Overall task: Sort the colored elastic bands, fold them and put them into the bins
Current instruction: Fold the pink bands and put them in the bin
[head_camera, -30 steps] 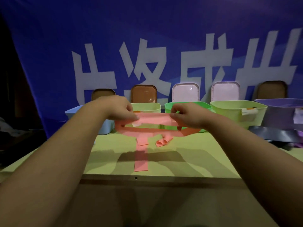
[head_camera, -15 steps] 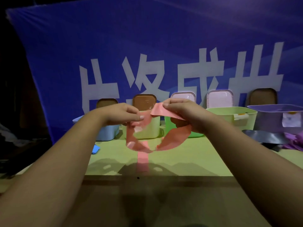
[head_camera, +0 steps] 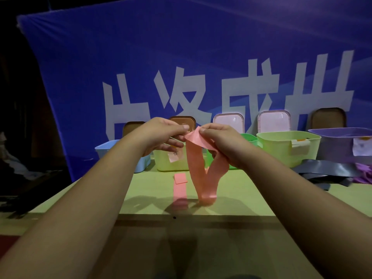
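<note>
- Backdrop: a blue cloth banner [head_camera: 181, 57] w/ large white characters, slightly wrinkled, is hung behind a matte yellow-green table [head_camera: 251, 190] w/ a brown front edge.
- Left hand [head_camera: 161, 135]: raised above the table, thumb and forefinger closed in a pinch on the top end of the pink band [head_camera: 194, 164]; the other fingers are curled below.
- Right hand [head_camera: 225, 146]: almost touching the left hand, thumb and fingers pinched on the same top end; one run of the band is passed under its palm.
- Pink band: flat, thin, smooth and rubbery. It is hung from both hands as a long narrow V, w/ the rounded bottom fold touching the table below and between the hands.
- A second pink strip [head_camera: 179, 190] is laid flat on the table below the left hand, its far end folded over into a small square.
- Plastic bins w/ rounded corners are lined up beyond the hands: a light blue bin [head_camera: 108, 150] left of the left hand, a pale green bin [head_camera: 169, 164] behind it, a brighter green bin [head_camera: 249, 137] behind the right hand, then a yellow-green bin [head_camera: 281, 148] and a purple bin [head_camera: 338, 143] to its right; paper labels are stuck on some.
- Grey bands [head_camera: 326, 168] are piled loosely right of the right hand.
- Vs 1 s ago: the band was stretched wide and level between hands held apart; the hands have since been brought together and raised, and the band has been doubled into a hanging fold.
</note>
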A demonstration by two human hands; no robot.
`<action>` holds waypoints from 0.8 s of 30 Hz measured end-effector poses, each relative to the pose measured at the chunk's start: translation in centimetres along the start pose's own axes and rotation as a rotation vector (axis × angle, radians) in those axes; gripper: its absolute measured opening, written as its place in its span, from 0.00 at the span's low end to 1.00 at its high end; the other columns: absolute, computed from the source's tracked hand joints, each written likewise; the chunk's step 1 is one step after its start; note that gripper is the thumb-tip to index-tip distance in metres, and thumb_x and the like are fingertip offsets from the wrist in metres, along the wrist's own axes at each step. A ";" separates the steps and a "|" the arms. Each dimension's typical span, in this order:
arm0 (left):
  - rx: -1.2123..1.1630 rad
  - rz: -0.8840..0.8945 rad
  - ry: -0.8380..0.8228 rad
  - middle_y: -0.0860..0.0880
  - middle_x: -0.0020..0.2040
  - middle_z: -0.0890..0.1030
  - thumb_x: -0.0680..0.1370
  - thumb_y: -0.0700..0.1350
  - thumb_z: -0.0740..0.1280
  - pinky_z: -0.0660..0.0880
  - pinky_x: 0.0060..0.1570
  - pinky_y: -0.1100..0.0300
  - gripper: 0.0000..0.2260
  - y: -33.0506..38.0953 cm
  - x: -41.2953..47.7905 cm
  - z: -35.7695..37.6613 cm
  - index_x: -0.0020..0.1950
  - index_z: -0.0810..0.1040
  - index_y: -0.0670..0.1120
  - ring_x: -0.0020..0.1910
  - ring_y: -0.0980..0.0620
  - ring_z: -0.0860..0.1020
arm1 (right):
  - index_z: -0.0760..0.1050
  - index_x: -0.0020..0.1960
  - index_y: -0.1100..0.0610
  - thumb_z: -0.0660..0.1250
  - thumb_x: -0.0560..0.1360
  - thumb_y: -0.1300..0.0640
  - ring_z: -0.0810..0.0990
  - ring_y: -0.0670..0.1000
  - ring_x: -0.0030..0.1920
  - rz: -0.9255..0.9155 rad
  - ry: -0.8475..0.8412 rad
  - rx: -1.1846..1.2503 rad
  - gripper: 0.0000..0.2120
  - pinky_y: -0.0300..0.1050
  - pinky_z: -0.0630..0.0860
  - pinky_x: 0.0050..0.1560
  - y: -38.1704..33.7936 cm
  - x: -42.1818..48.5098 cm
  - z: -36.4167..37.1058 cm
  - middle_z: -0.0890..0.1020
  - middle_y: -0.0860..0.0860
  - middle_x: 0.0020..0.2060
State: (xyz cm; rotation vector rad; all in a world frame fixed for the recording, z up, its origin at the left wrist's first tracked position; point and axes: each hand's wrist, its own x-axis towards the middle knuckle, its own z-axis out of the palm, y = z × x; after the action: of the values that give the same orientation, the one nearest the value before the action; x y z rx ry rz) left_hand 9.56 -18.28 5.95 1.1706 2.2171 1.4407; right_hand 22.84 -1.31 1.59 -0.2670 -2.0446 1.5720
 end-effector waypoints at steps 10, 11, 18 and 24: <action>0.097 0.055 0.096 0.52 0.47 0.89 0.80 0.48 0.76 0.86 0.48 0.53 0.02 0.2 0.6 0.2 0.51 0.89 0.52 0.51 0.51 0.87 | 0.87 0.51 0.50 0.66 0.85 0.48 0.84 0.56 0.44 0.006 0.039 0.009 0.12 0.51 0.77 0.44 1.2 0.3 0.9 0.88 0.54 0.45; 0.104 0.067 0.109 0.51 0.47 0.89 0.81 0.47 0.75 0.87 0.51 0.51 0.02 0.3 0.7 0.3 0.51 0.89 0.52 0.50 0.51 0.88 | 0.87 0.51 0.50 0.66 0.85 0.48 0.84 0.57 0.44 0.016 0.046 0.002 0.12 0.52 0.78 0.45 1.4 0.3 1.0 0.88 0.55 0.46; 0.299 0.238 0.174 0.49 0.48 0.87 0.83 0.45 0.71 0.87 0.48 0.52 0.03 1.7 0.8 0.4 0.54 0.85 0.50 0.47 0.50 0.87 | 0.84 0.51 0.54 0.68 0.83 0.49 0.84 0.55 0.42 0.013 0.010 0.043 0.10 0.54 0.85 0.46 3.1 0.2 1.1 0.84 0.52 0.41; 0.393 0.380 0.264 0.52 0.46 0.85 0.85 0.44 0.70 0.83 0.40 0.65 0.04 3.3 0.3 0.5 0.55 0.84 0.51 0.42 0.56 0.86 | 0.82 0.44 0.53 0.68 0.82 0.46 0.87 0.50 0.43 -0.144 0.121 -0.305 0.13 0.50 0.82 0.47 3.6 -0.2 0.9 0.88 0.48 0.40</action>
State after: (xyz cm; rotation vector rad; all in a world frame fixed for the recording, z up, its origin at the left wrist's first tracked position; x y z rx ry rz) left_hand 11.32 -17.13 8.57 1.6914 2.6562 1.3934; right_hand 21.94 -1.10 -2.00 -0.3107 -2.1510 1.1292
